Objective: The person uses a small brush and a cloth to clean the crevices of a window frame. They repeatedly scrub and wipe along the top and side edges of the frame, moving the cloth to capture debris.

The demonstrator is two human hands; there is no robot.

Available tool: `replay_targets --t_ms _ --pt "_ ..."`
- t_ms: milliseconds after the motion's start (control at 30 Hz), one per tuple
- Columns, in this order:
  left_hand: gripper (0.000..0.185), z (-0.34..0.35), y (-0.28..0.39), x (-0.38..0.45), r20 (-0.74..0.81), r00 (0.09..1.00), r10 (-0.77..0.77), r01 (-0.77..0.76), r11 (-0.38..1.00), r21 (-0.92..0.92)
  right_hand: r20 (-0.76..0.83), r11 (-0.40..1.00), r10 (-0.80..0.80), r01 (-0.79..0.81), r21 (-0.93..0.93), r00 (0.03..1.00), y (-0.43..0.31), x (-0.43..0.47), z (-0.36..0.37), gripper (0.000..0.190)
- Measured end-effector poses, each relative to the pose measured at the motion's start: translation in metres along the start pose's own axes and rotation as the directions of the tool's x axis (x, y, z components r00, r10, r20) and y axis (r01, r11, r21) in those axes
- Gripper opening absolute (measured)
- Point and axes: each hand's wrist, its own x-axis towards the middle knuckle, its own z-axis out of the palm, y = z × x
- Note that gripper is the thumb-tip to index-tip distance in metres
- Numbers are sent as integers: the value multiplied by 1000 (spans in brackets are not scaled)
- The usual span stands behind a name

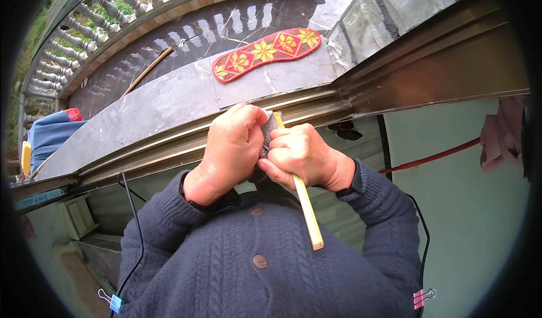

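Note:
My right hand (300, 156) is closed around a pale wooden or bamboo stick (309, 216), whose lower end slants down in front of the cardigan. Against the stick's upper end lies a bunched grey cloth (266, 135). My left hand (233, 148) pinches this cloth, its fingers curled and partly hidden. Both hands are side by side just over the metal window track (169, 144). Beyond them, a red and yellow patterned insole (267, 54) lies flat on the grey stone sill (178, 93).
Outside stands a balustrade (101, 19), with a long thin stick (148, 71) on the dark tiled floor. Blue fabric (53, 136) sits at the left. A metal window frame (432, 59) flanks the right side, near a red pole (432, 159). Black cables (134, 216) hang beside my sleeves.

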Motion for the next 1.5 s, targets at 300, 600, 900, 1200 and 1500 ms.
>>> replay_targets --t_ms 300,600,900,1200,1500 --pt "14 34 11 24 14 994 -112 113 986 -120 13 998 42 -41 -39 999 12 -21 -31 33" --pt "17 56 -2 51 214 925 -315 370 873 -317 4 900 204 -186 -394 979 20 -33 -45 37" --pt "14 61 -13 59 346 877 -333 459 793 -401 -221 929 217 -270 -252 951 -33 -26 -30 34" --pt "28 40 -5 58 493 842 -218 455 779 -432 -597 579 742 -740 342 305 -87 -66 27 15" --pt "27 -38 -8 7 687 726 -26 393 836 -383 -727 570 472 -802 -179 498 -105 -86 18 52"
